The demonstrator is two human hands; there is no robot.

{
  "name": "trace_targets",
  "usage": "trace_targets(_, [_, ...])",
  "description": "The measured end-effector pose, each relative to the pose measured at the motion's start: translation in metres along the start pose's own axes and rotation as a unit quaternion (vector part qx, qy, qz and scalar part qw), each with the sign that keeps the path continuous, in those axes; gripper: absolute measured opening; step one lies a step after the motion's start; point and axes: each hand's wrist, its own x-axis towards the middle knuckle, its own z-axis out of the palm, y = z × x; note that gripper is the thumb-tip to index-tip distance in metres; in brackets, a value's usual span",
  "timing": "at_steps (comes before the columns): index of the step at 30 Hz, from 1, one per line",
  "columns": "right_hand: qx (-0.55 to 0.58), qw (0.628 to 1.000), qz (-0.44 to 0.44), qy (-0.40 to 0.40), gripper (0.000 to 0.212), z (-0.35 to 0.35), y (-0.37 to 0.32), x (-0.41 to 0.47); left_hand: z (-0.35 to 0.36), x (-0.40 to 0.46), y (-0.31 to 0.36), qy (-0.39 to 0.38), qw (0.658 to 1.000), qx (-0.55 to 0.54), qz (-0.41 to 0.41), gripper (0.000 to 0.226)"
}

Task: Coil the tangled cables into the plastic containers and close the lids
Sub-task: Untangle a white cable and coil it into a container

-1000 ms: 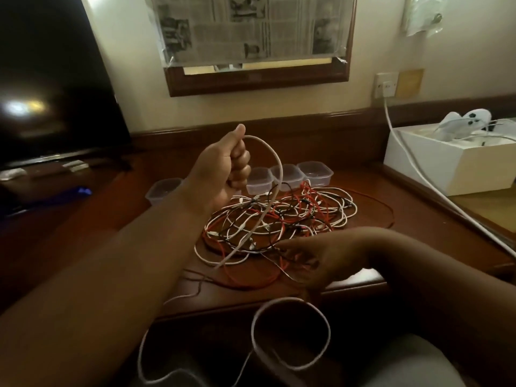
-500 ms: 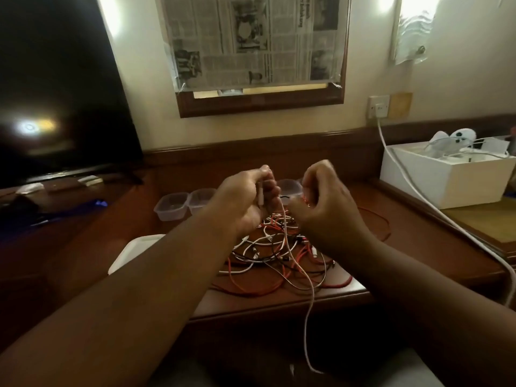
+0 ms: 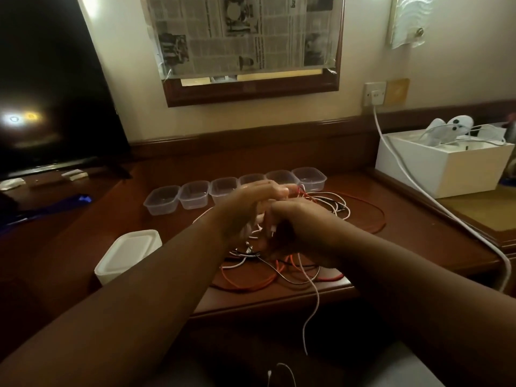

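Observation:
A tangle of red, white and black cables (image 3: 282, 270) lies on the wooden desk (image 3: 391, 241) under my hands. My left hand (image 3: 251, 202) and my right hand (image 3: 296, 227) are pressed together above the pile, both closed on a thin white cable (image 3: 314, 305) whose loose end hangs over the desk's front edge toward my lap. Several small clear plastic containers (image 3: 192, 194) stand open in a row behind the pile. A stack of white lids (image 3: 128, 255) sits to the left of the cables.
A dark TV screen (image 3: 55, 93) stands at the left. At the right a white box (image 3: 444, 163) holds white devices, and a thick white power cord (image 3: 418, 188) runs from the wall socket (image 3: 375, 93) across the desk's right side.
My left hand came down from holding a loop high; both hands met over the pile and lowered together. The white cable's hanging length has shortened. The view tilted, showing the whole container row.

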Motion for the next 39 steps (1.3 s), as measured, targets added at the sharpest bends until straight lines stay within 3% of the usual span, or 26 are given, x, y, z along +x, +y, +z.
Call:
trace_targets(3, [0.092, 0.995, -0.003, -0.05, 0.009, -0.003, 0.001, 0.002, -0.002, 0.003, -0.011, -0.029, 0.996, -0.085, -0.013, 0.027])
trace_targets(6, [0.202, 0.975, -0.002, -0.09, 0.013, -0.009, 0.002, 0.007, 0.0, 0.006, -0.025, 0.015, 0.995, -0.095, 0.024, 0.014])
trace_targets(8, [0.271, 0.954, -0.028, -0.122, 0.019, -0.016, -0.002, 0.014, 0.004, 0.005, -0.036, 0.012, 0.995, -0.094, 0.028, 0.017])
trace_targets(11, [0.271, 0.954, -0.113, -0.057, 0.036, -0.03, -0.008, 0.027, 0.008, 0.003, -0.056, 0.036, 0.997, -0.069, 0.012, 0.011])
trace_targets(12, [0.214, 0.964, -0.157, -0.013, 0.036, -0.037, -0.009, 0.03, 0.008, 0.002, -0.061, 0.031, 0.997, -0.065, -0.002, 0.016])
trace_targets(14, [-0.051, 0.967, -0.239, 0.073, 0.03, -0.046, -0.015, 0.033, 0.005, 0.001, -0.067, 0.027, 0.999, -0.03, -0.028, 0.021])
trace_targets(15, [-0.238, 0.936, -0.244, 0.089, 0.025, -0.05, -0.017, 0.035, 0.001, -0.001, -0.067, 0.027, 0.999, 0.004, -0.036, 0.021])
trace_targets(17, [-0.567, 0.807, -0.16, 0.048, 0.02, -0.055, -0.015, 0.042, -0.01, -0.003, -0.061, 0.037, 0.991, 0.124, -0.039, 0.018])
trace_targets(18, [-0.649, 0.75, -0.121, 0.033, 0.021, -0.056, -0.009, 0.045, -0.016, -0.004, -0.056, 0.046, 0.975, 0.216, -0.023, 0.016])
trace_targets(19, [-0.672, 0.733, -0.097, 0.033, 0.017, -0.055, -0.004, 0.045, -0.023, -0.005, -0.051, 0.06, 0.946, 0.317, 0.009, 0.013])
trace_targets(20, [-0.655, 0.75, -0.08, 0.041, 0.017, -0.053, 0.002, 0.043, -0.028, -0.005, -0.046, 0.082, 0.909, 0.406, 0.054, 0.01])
trace_targets(22, [-0.532, 0.845, -0.028, 0.041, 0.04, -0.047, 0.015, 0.041, -0.035, -0.005, -0.035, 0.124, 0.863, 0.472, 0.131, 0.008])
trace_targets(24, [-0.324, 0.942, 0.078, -0.033, 0.062, -0.042, 0.022, 0.037, -0.038, -0.006, -0.029, 0.134, 0.883, 0.423, 0.152, 0.003])
trace_targets(25, [-0.194, 0.968, 0.125, -0.097, 0.068, -0.042, 0.026, 0.036, -0.038, -0.005, -0.029, 0.127, 0.912, 0.365, 0.14, 0.004])
trace_targets(26, [-0.046, 0.972, 0.149, -0.175, 0.067, -0.041, 0.03, 0.035, -0.036, -0.006, -0.03, 0.115, 0.944, 0.285, 0.119, 0.012])
trace_targets(27, [0.102, 0.953, 0.142, -0.247, 0.061, -0.041, 0.032, 0.034, -0.036, -0.005, -0.034, 0.108, 0.972, 0.189, 0.093, 0.018])
trace_targets(29, [0.311, 0.887, 0.085, -0.33, 0.044, -0.034, 0.028, 0.032, -0.027, -0.003, -0.046, 0.097, 0.993, 0.028, 0.056, 0.017])
trace_targets(30, [0.361, 0.871, 0.049, -0.328, 0.038, -0.03, 0.023, 0.031, -0.02, -0.002, -0.053, 0.096, 0.994, -0.019, 0.044, 0.016])
trace_targets(32, [0.384, 0.886, -0.031, -0.257, 0.035, -0.026, 0.017, 0.035, -0.006, -0.001, -0.063, 0.107, 0.993, -0.048, 0.018, 0.02])
trace_targets(34, [0.267, 0.945, -0.143, -0.123, 0.034, -0.032, 0.014, 0.04, 0.001, -0.003, -0.068, 0.103, 0.995, 0.015, -0.003, 0.019])
trace_targets(35, [0.129, 0.967, -0.213, -0.045, 0.03, -0.039, 0.013, 0.044, 0.001, -0.005, -0.067, 0.093, 0.993, 0.064, -0.02, 0.016])
trace_targets(36, [-0.066, 0.959, -0.274, 0.039, 0.025, -0.046, 0.011, 0.047, -0.001, -0.006, -0.065, 0.082, 0.99, 0.11, -0.037, 0.016])
trace_targets(37, [-0.281, 0.906, -0.299, 0.102, 0.02, -0.052, 0.009, 0.051, -0.005, -0.006, -0.064, 0.08, 0.986, 0.14, -0.051, 0.017])
trace_targets(39, [-0.6, 0.767, -0.207, 0.093, 0.018, -0.055, 0.01, 0.057, -0.013, -0.005, -0.055, 0.094, 0.981, 0.161, -0.053, 0.016])
